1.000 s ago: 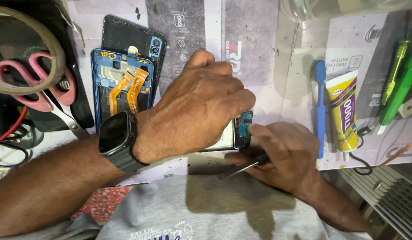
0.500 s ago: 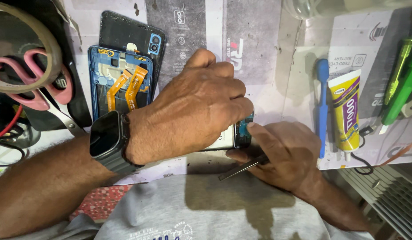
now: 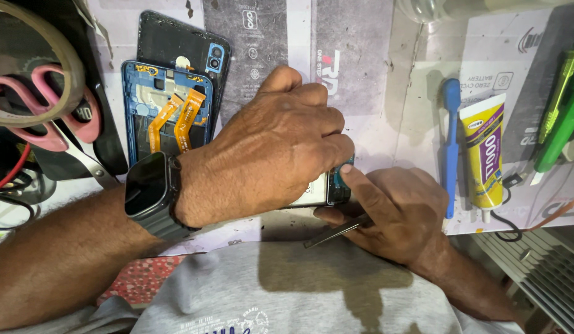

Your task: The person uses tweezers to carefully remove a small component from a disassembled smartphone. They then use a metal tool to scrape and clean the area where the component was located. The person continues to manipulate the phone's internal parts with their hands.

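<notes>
Mid-frame, I've got the left hand [image 3: 281, 148] clamped down over an opened phone [image 3: 336, 185], palm covering most of it; only its right end w/ a bit of teal board shows at the fingertips. Right hand [image 3: 398, 213] sits just below-right, index finger touching that exposed end, thumb & other fingers pinched on a thin metal pry tool [image 3: 336, 232] that points toward lower left. Both grips closed: left pressing the phone flat on the work mat [image 3: 373, 80], right holding the tool.

My read: I'm in the prying/part-seating step at the phone's end. Next move prob. needs the tool tip brought up to the edge w/ light force; board looks fragile.

Upper left: blue mid-frame [image 3: 166, 111] w/ orange flex cables on a black back cover [image 3: 175, 40]. Right side: blue brush [image 3: 451, 142], yellow glue tube [image 3: 485, 151].
</notes>
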